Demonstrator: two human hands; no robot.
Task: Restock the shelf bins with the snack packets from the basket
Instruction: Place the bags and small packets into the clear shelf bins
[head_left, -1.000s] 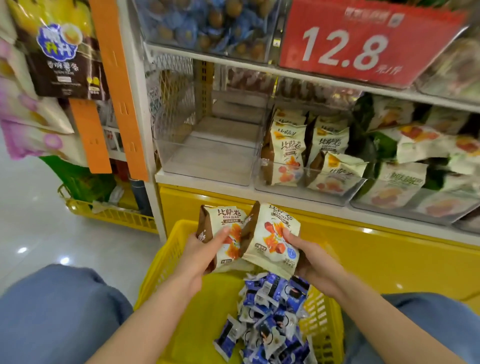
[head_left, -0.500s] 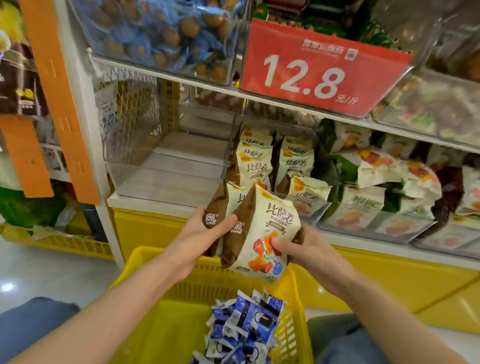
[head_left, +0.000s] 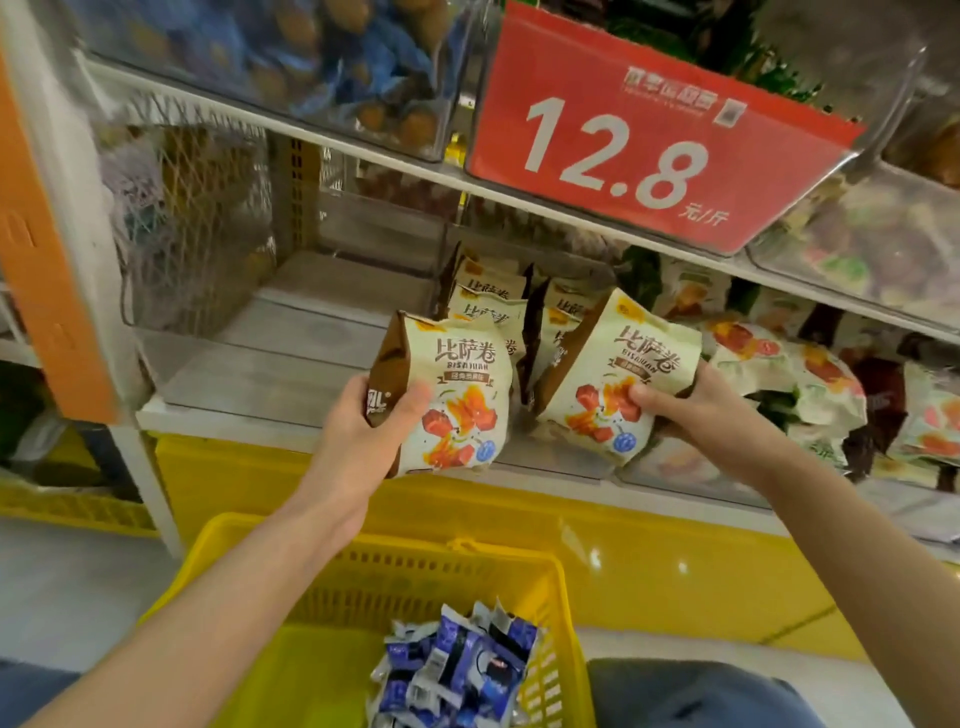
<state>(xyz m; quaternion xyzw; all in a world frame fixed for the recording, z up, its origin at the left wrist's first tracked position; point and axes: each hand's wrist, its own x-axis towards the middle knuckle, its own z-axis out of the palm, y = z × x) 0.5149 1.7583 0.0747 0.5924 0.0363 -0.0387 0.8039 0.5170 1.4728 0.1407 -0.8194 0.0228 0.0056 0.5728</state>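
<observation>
An orange strip (head_left: 36, 234) runs down the shelf post at the far left. Just right of it a clear bin (head_left: 291, 338) sits on the lower shelf (head_left: 218, 415). The left hand (head_left: 358, 436) holds the left packet (head_left: 457, 395), a cream and brown snack packet, upright in front of the shelf edge. Its thumb lies across the printed front and its fingers (head_left: 374, 400) curl round the brown side. Nearer, between the two forearms, a yellow basket (head_left: 363, 561) holds a heap of blue packets (head_left: 457, 670). Farther back, a second bin (head_left: 566, 465) carries stocked packets (head_left: 488, 301) of the same cream and brown kind, standing in rows. The right packet (head_left: 618, 374), of that kind too, is tilted over the front of this bin. A red price sign (head_left: 649, 140) reading 12.8 hangs from the shelf above. The right hand (head_left: 701, 410) grips the right packet at its lower right corner, thumb on the front and the other fingers hidden behind it. To the right, green and white packets (head_left: 810, 384) lie piled in the next bin
</observation>
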